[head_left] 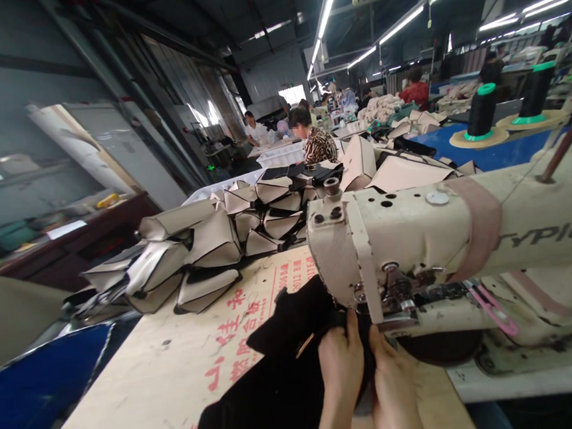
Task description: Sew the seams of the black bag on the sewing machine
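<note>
1. A pale cardboard-covered tabletop [145, 387] printed with red characters is seen.
2. A cream industrial sewing machine [448, 234] stands on it.
3. A black fabric piece [276, 389] is laid under the machine's head.
4. The left hand [340, 363] and right hand [393, 382] are pressed side by side, fingers curled onto the fabric.

Two hands showed at the bottom edge, a left hand [340, 363] and a right hand [393, 379], both on one piece of black fabric [276, 389]. One sewing machine [419, 243] stood there. Two spools of dark thread [481, 112] stood behind it. A heap of well over a dozen beige folded pieces [203, 248] lay on the tabletop [145, 387]; the exact count could not be told.
</note>
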`<state>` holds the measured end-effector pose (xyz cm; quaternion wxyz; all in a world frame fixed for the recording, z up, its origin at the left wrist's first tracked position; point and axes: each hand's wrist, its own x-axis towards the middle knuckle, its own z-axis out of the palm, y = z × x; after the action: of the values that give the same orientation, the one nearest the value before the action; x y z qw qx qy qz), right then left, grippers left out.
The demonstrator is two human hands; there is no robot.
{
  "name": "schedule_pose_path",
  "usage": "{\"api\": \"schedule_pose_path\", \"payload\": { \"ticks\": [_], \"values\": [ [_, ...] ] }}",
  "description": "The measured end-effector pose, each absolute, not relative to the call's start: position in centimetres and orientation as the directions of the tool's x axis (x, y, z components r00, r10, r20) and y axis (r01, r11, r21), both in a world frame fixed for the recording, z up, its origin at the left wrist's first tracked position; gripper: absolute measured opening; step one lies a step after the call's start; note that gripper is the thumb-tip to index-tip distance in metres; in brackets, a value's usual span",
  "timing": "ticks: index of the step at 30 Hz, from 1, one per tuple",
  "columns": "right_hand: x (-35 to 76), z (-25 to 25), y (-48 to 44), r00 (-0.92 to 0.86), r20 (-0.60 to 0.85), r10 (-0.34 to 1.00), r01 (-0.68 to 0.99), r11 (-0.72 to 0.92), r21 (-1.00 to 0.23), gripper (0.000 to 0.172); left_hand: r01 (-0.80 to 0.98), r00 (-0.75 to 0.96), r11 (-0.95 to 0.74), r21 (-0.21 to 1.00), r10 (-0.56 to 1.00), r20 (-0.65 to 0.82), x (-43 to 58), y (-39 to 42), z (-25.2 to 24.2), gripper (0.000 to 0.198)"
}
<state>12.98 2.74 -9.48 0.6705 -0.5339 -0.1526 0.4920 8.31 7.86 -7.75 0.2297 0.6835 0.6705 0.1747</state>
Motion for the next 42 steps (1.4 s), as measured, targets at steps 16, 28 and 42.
{"api": "schedule_pose_path", "payload": {
  "ticks": [16,28,42],
  "values": [
    [13.4,-9.1,2.7,0.507,-0.318,0.801,-0.406,-0.103,-0.908,0.026,0.868,0.007,0.035,0.496,0.997,-0.083,8.4,7.5,-6.9,0.051],
    [13.2,-9.4,3.1,0.515,-0.415,0.751,-0.526,-0.105,-0.844,0.028,0.884,-0.019,0.071,0.461,0.993,-0.115,8.8,7.5,-5.8,0.052],
    [13.8,-11.2,3.6,0.442,-0.548,0.711,-0.691,-0.12,-0.713,0.055,0.871,-0.018,0.047,0.488,0.998,-0.065,8.8,7.4,-6.5,0.057]
  ]
}}
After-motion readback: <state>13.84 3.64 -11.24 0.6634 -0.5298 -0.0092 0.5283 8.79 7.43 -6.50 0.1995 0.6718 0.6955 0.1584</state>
